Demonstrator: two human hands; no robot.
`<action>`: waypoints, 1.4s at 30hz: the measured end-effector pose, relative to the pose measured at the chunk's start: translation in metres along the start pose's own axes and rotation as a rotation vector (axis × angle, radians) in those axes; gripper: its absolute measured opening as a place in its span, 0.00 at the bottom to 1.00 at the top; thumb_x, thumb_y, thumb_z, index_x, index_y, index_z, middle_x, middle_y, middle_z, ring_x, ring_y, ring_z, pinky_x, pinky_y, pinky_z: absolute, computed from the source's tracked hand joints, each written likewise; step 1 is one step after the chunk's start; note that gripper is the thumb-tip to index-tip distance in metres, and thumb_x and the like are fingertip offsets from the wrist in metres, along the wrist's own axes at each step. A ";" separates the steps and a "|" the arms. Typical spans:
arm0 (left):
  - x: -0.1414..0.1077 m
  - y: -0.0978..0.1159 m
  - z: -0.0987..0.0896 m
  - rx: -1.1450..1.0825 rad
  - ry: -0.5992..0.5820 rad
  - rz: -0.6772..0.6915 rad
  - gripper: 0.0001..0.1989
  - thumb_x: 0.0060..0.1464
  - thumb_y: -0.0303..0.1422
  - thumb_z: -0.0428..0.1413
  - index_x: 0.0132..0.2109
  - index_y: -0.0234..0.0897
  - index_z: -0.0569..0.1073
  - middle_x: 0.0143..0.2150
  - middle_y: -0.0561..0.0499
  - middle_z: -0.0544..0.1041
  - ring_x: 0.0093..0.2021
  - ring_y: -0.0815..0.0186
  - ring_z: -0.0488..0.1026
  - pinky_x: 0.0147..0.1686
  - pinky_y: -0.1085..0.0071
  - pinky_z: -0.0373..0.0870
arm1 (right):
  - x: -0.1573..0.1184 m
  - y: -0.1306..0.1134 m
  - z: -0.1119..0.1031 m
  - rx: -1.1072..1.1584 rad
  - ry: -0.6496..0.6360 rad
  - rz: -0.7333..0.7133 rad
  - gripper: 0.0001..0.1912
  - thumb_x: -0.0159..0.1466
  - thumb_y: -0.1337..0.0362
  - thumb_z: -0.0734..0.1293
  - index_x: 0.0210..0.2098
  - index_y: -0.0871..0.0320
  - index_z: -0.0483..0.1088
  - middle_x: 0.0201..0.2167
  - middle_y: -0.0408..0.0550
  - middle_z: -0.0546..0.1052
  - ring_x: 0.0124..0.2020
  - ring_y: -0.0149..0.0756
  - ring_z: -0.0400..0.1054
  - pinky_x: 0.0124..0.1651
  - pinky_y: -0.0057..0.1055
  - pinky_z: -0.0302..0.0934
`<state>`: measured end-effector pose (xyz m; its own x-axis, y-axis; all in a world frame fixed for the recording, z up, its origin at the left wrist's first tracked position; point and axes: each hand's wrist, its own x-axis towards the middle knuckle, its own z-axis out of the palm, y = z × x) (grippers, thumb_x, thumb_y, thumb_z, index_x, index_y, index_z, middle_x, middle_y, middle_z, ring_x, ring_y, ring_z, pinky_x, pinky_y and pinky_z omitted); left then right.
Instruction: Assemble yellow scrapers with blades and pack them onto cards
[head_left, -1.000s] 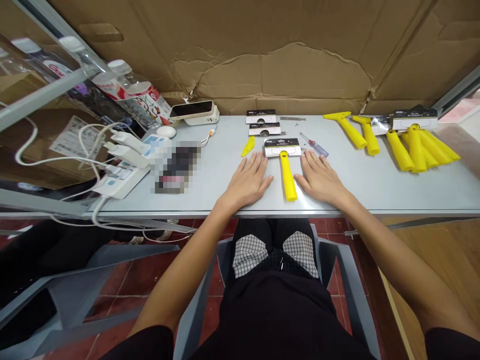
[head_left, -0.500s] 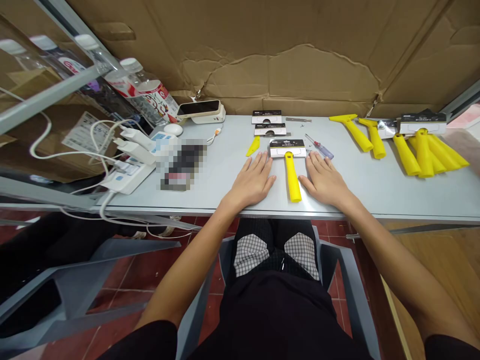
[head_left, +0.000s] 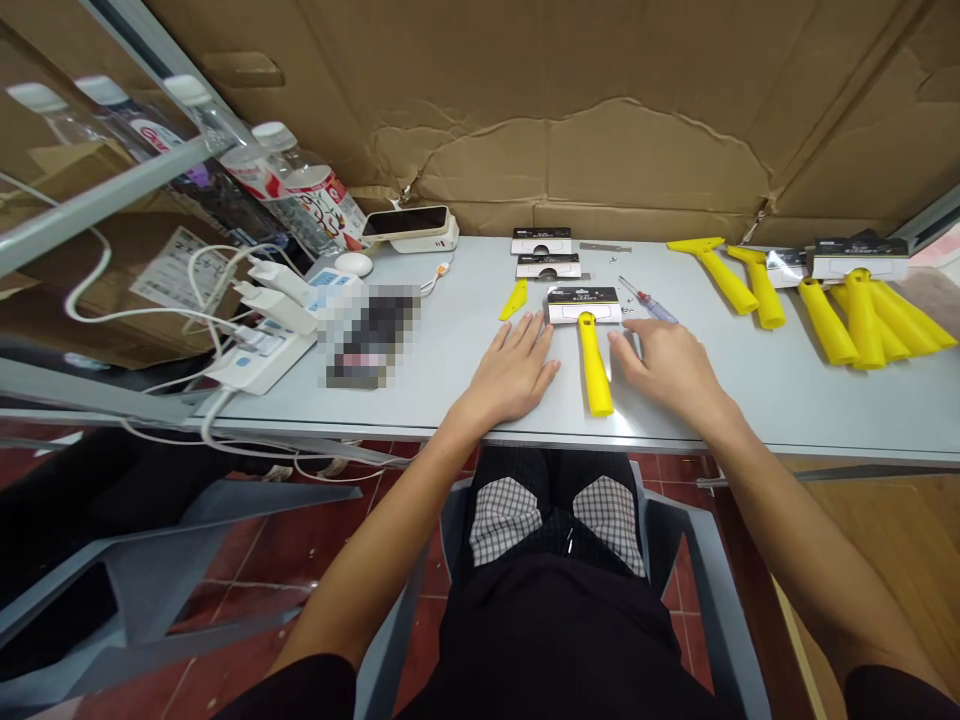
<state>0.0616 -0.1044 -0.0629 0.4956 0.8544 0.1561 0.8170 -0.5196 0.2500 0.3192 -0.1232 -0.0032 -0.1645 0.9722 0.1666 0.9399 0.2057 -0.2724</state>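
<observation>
My left hand (head_left: 511, 368) lies flat on the table, fingers stretched out, left of a yellow-handled scraper (head_left: 596, 370). A black-and-white card (head_left: 581, 304) covers the scraper's head. On the scraper's other side is my right hand (head_left: 667, 365), slightly raised, with thumb and forefinger apart and the other fingers bent. It holds nothing. Just beyond it rests a screwdriver (head_left: 651, 302) with a clear purplish handle, beside small metal screws (head_left: 627, 311). A small yellow piece (head_left: 514, 299) lies ahead of my left fingertips.
Two carded packs (head_left: 548, 266) and a thin metal blade (head_left: 606, 247) lie farther back. Several yellow scrapers (head_left: 862, 310) are grouped at the right. Leftward are a power strip (head_left: 259, 360) with cables, a phone (head_left: 405, 222) on a white box and bottles (head_left: 322, 200). Cardboard (head_left: 480, 100) stands behind.
My right hand has lifted from lying flat, moved slightly right, and its fingers have bent. My left hand stays flat. The whole view has shifted a little.
</observation>
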 end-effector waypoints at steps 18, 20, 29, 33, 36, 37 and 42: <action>-0.001 -0.001 -0.006 -0.080 0.094 -0.035 0.35 0.75 0.39 0.45 0.80 0.25 0.55 0.82 0.27 0.58 0.83 0.44 0.55 0.82 0.44 0.51 | 0.028 -0.053 0.011 -0.249 -0.094 -0.108 0.21 0.71 0.71 0.58 0.55 0.62 0.79 0.58 0.68 0.77 0.41 0.53 0.78 0.35 0.43 0.64; -0.002 -0.001 -0.006 -0.121 0.136 -0.053 0.35 0.74 0.36 0.44 0.80 0.21 0.52 0.81 0.24 0.59 0.82 0.44 0.57 0.81 0.45 0.54 | 0.021 -0.051 0.009 -0.246 -0.118 -0.135 0.22 0.71 0.72 0.57 0.55 0.62 0.78 0.58 0.66 0.77 0.39 0.50 0.77 0.33 0.41 0.61; -0.003 -0.002 -0.006 -0.098 0.160 0.009 0.30 0.73 0.36 0.46 0.75 0.26 0.63 0.76 0.27 0.67 0.78 0.43 0.64 0.78 0.42 0.60 | -0.016 -0.033 0.009 -0.174 -0.122 -0.251 0.20 0.70 0.71 0.58 0.57 0.62 0.74 0.60 0.60 0.76 0.39 0.44 0.74 0.31 0.39 0.52; -0.002 -0.002 -0.005 -0.073 0.163 0.021 0.28 0.74 0.36 0.46 0.73 0.27 0.67 0.75 0.28 0.69 0.77 0.44 0.65 0.78 0.42 0.61 | -0.027 -0.015 0.007 -0.086 -0.103 -0.279 0.22 0.70 0.69 0.59 0.61 0.63 0.73 0.59 0.59 0.77 0.41 0.44 0.75 0.36 0.40 0.61; -0.002 -0.002 -0.005 -0.060 0.159 0.018 0.27 0.73 0.36 0.47 0.72 0.28 0.68 0.75 0.28 0.69 0.77 0.43 0.65 0.77 0.41 0.61 | -0.033 0.000 0.002 -0.069 -0.107 -0.275 0.20 0.73 0.66 0.59 0.59 0.61 0.75 0.60 0.60 0.77 0.42 0.45 0.76 0.39 0.41 0.66; -0.002 -0.002 -0.005 -0.056 0.157 0.018 0.27 0.73 0.35 0.46 0.72 0.27 0.69 0.75 0.27 0.69 0.77 0.43 0.65 0.77 0.42 0.61 | -0.035 0.004 0.000 -0.076 -0.114 -0.277 0.20 0.73 0.65 0.59 0.59 0.61 0.76 0.60 0.60 0.77 0.41 0.45 0.76 0.40 0.43 0.67; -0.002 -0.002 -0.004 -0.044 0.150 0.007 0.26 0.73 0.35 0.47 0.71 0.29 0.70 0.75 0.29 0.69 0.77 0.44 0.65 0.78 0.42 0.60 | -0.052 0.020 -0.009 -0.074 -0.096 -0.282 0.22 0.74 0.64 0.58 0.58 0.56 0.80 0.56 0.61 0.78 0.34 0.42 0.75 0.39 0.46 0.70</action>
<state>0.0573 -0.1054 -0.0598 0.4486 0.8424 0.2985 0.7986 -0.5278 0.2894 0.3491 -0.1705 -0.0090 -0.4465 0.8847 0.1342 0.8717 0.4639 -0.1578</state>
